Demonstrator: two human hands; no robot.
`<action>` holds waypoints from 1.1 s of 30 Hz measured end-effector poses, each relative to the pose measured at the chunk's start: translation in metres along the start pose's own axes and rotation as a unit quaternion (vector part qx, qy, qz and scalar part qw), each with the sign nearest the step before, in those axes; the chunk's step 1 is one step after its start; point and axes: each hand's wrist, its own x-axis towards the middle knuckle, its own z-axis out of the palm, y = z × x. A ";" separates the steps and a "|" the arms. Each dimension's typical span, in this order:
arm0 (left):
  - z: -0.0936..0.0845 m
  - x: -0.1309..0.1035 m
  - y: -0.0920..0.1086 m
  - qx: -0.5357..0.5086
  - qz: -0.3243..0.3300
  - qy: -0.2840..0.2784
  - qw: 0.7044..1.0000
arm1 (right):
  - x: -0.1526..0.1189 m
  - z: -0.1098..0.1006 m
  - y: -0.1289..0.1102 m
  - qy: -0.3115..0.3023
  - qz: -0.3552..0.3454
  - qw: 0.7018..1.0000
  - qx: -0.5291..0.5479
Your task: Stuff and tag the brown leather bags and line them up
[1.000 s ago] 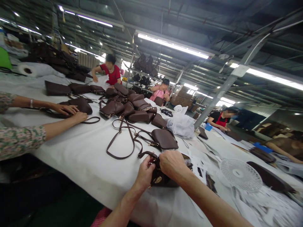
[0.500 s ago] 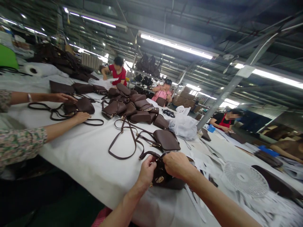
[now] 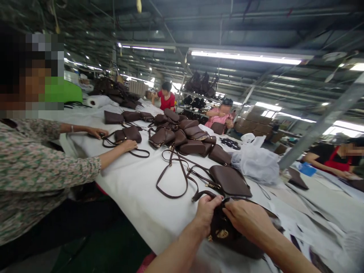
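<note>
A dark brown bag (image 3: 241,242) with a gold emblem lies at the near edge of the white table. My left hand (image 3: 206,214) pinches the bag's upper left edge near its strap. Closed over the top edge is my right hand (image 3: 247,218), a little to the right; its fingertips are partly hidden. Just beyond my hands lies another brown bag (image 3: 230,180), with its long strap (image 3: 172,196) looped on the table to the left.
Several brown bags (image 3: 182,136) are heaped mid-table. A person in a floral shirt (image 3: 42,167) handles a bag (image 3: 127,133) at the left. White plastic bags (image 3: 256,161) lie beyond, near a slanted metal post (image 3: 318,125). Other people work farther back.
The view has turned left, so the neighbouring person's head and body now show and the fan has left view. That person's farther hand has moved off the bag onto its strap. My hands still grip the bag.
</note>
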 end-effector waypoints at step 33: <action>-0.005 -0.005 -0.012 -0.035 -0.043 -0.011 0.998 | -0.011 -0.003 0.007 0.010 0.057 0.998 0.034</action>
